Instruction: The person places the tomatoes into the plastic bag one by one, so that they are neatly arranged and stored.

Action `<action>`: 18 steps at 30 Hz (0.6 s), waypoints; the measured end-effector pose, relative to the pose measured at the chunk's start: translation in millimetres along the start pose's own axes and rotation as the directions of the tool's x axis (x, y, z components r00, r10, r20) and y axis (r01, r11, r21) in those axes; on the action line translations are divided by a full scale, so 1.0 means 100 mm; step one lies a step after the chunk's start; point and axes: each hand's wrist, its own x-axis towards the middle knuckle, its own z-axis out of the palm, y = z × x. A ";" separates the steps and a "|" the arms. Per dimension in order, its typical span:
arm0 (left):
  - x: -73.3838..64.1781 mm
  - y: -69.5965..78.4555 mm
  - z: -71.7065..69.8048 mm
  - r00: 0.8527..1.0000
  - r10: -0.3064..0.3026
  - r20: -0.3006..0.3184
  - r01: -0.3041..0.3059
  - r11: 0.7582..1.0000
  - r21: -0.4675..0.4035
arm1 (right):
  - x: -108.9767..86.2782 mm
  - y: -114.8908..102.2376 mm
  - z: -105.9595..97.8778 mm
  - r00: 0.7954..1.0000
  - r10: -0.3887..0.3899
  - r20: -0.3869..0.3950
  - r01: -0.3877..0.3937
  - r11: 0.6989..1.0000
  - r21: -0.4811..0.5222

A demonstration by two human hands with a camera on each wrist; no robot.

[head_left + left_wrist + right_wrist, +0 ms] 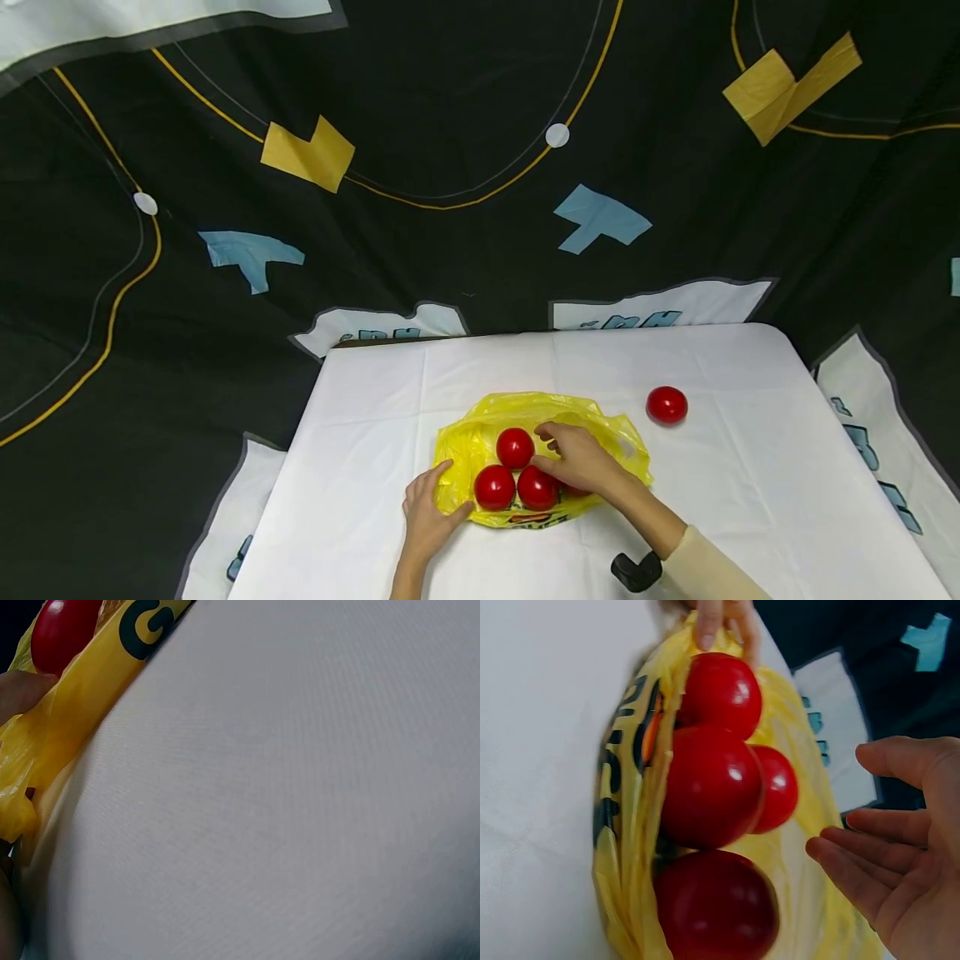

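Observation:
A yellow plastic bag [487,408] lies spread on the white table, with dark printing along its near edge. Several glossy red balls [495,487] sit together in it; one is partly covered by my right hand. At the bag's left side my left hand [429,515] pinches its edge, thumb inside, as the bag edge [82,697] in the left wrist view also shows. My right hand [581,458] hovers over the bag's right part, its fingers [877,847] loosely bent and apart from the balls [712,787]. Nothing is in its grasp.
Another red ball [667,406] lies alone on the white tablecloth [750,467], right of the bag and farther back. A black strap-like object [636,573] is at my right wrist. Behind the table hangs a dark printed cloth [450,267].

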 end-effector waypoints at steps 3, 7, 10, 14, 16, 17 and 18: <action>-0.01 0.00 0.00 1.000 0.010 -0.007 -0.010 1.000 -0.006 | -0.07 0.01 -0.08 1.000 -0.025 -0.019 0.026 0.999 0.027; -0.01 -0.01 -0.01 1.000 0.021 -0.011 -0.021 1.000 -0.003 | -0.15 0.04 -0.19 0.999 -0.035 -0.029 0.037 0.997 0.063; 0.00 -0.01 -0.01 1.000 0.021 -0.009 -0.021 1.000 0.003 | -0.20 0.05 -0.25 0.998 -0.047 -0.046 0.050 0.996 0.069; -0.01 -0.01 0.00 1.000 0.021 -0.009 -0.021 1.000 -0.001 | -0.26 0.07 -0.31 0.995 -0.069 -0.075 0.074 0.995 0.060; -0.01 0.00 0.00 1.000 0.020 -0.008 -0.020 1.000 -0.003 | -0.29 0.09 -0.35 0.992 -0.088 -0.085 0.093 0.994 0.057; -0.01 0.00 0.00 1.000 0.018 -0.007 -0.018 1.000 -0.003 | -0.31 0.11 -0.37 0.991 -0.097 -0.090 0.102 0.993 0.061; -0.01 0.00 0.00 1.000 0.016 -0.007 -0.016 1.000 -0.003 | -0.33 0.12 -0.40 0.990 -0.106 -0.097 0.112 0.992 0.063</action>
